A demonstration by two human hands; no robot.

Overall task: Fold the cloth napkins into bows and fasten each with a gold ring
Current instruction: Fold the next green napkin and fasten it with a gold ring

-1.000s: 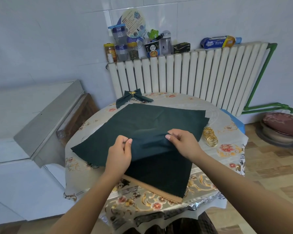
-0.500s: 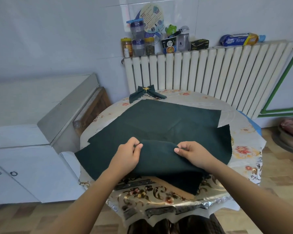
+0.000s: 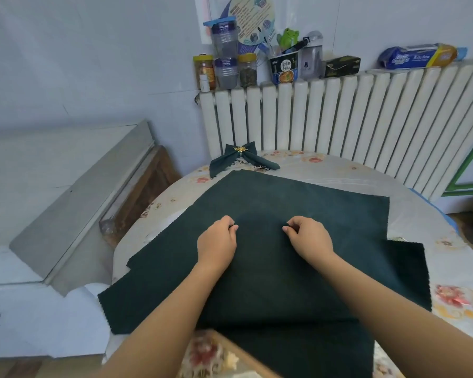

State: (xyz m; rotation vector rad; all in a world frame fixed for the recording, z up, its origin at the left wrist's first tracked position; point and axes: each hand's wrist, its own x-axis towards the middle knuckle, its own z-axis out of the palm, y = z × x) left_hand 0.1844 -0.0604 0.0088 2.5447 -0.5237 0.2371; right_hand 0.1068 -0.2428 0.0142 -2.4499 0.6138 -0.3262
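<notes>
1 finished bow (image 3: 242, 159), gold-ringed, at table's far edge; left hand (image 3: 216, 242) and right hand (image 3: 307, 240) each pinching unfolded green napkin (image 3: 298, 203); further napkins beneath.

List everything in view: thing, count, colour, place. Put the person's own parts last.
flat napkins: at least two, dark green, overlapping on the table, the top one partly folded over.
finished bow: one, dark green, far edge of the table.
gold ring: one, gold, round the middle of the finished bow.
table: one, covered with a floral cloth, in front of the radiator.
radiator: one, white, against the wall.
jars and containers: several, mixed colours, on top of the radiator.
kitchen pack: one, blue and yellow, on the radiator's right.
left hand: pinches the napkin's folded edge.
right hand: pinches the same edge.
</notes>
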